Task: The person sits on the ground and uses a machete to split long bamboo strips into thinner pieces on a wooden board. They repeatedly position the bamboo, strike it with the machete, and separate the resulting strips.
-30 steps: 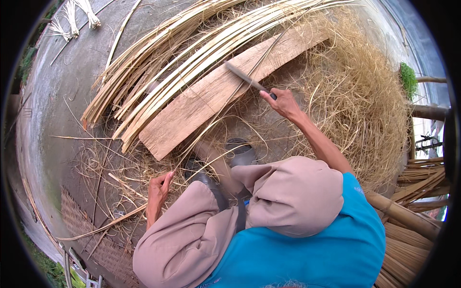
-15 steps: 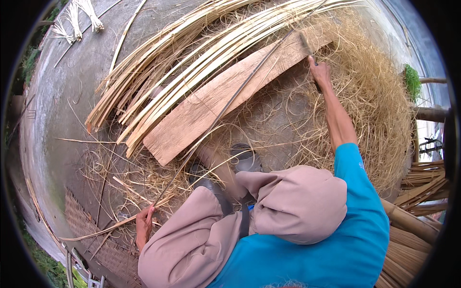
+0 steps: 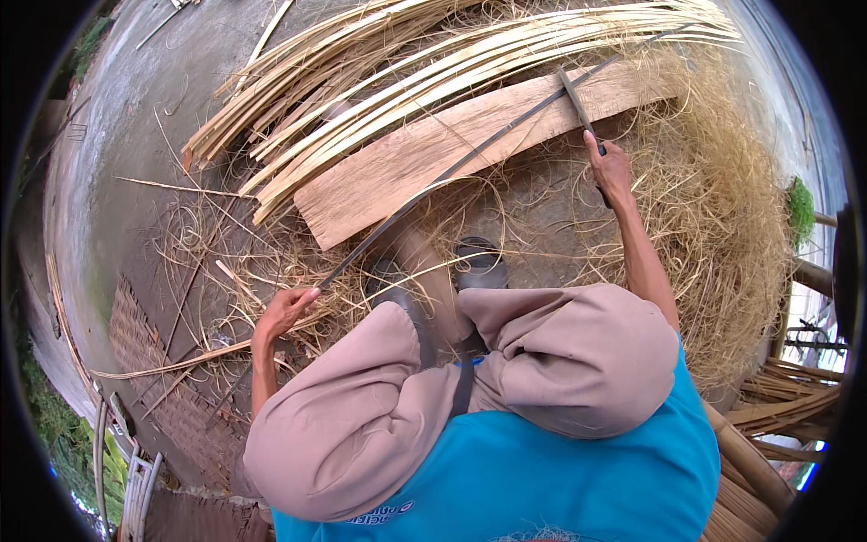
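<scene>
Pale bamboo strips (image 3: 433, 81) lie in a big fan-shaped bundle beyond both hands, their tips sweeping past the far side of the right hand. A heap of straw-like shavings (image 3: 722, 235) spreads to the right of the right hand and under its forearm, with thinner curls scattered between the two hands. Between the bundle and the person lies a wooden plank (image 3: 424, 167), slanting from near the left hand up toward the right one.

Across the plank runs one long dark strip (image 3: 470, 158), bowed slightly. The left hand (image 3: 284, 312) is closed around its near end, low and left of the knees. The far end of the strip runs on past the right hand to the top of the plank. The right hand (image 3: 610, 167) is clenched on the handle of a knife (image 3: 576, 99), whose blade points away from the person and lies across the dark strip on the plank; I cannot tell if the edge bites into it.

The bent knees in tan trousers (image 3: 506, 379) block much of the ground between the hands, and two dark shoes (image 3: 479, 262) peep out just beyond them. A woven mat (image 3: 172, 397) lies left of the left hand, with loose slivers crossing it.
</scene>
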Demonstrator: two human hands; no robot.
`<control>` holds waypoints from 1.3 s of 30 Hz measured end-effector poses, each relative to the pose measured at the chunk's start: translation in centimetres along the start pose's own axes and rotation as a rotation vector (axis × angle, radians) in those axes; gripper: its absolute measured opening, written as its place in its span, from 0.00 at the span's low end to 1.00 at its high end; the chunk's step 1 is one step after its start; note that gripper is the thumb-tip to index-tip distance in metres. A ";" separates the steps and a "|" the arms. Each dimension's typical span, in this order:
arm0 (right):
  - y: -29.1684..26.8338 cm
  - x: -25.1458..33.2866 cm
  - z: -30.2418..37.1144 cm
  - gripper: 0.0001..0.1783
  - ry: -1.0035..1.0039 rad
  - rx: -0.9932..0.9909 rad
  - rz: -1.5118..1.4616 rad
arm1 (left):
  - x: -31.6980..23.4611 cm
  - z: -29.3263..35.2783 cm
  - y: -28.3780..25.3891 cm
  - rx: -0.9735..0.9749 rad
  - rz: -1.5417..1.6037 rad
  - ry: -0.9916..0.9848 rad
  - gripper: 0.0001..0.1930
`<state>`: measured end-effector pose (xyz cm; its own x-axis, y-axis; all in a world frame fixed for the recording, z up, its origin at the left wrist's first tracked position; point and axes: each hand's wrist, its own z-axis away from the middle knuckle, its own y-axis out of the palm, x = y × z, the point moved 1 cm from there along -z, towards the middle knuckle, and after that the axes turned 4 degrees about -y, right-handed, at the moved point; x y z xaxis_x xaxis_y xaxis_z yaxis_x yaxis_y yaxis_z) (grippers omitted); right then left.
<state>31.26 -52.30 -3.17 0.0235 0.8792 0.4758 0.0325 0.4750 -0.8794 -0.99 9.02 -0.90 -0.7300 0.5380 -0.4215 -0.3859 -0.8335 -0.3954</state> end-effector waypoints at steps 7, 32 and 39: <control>0.7 4.3 2.6 0.41 0.138 0.184 -0.179 | -0.6 1.6 2.2 -0.231 0.062 0.247 0.23; -1.3 3.3 3.4 0.35 0.008 0.261 -0.120 | -7.0 2.2 7.7 -0.634 -0.122 0.313 0.17; -1.1 2.4 0.7 0.36 0.124 0.234 -0.167 | -4.2 4.0 7.7 -0.693 -0.136 0.320 0.17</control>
<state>30.57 -50.64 -1.10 0.1598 0.7841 0.5997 -0.1844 0.6205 -0.7622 -3.16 -0.13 1.10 -0.4624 0.7281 -0.5060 0.0575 -0.5448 -0.8366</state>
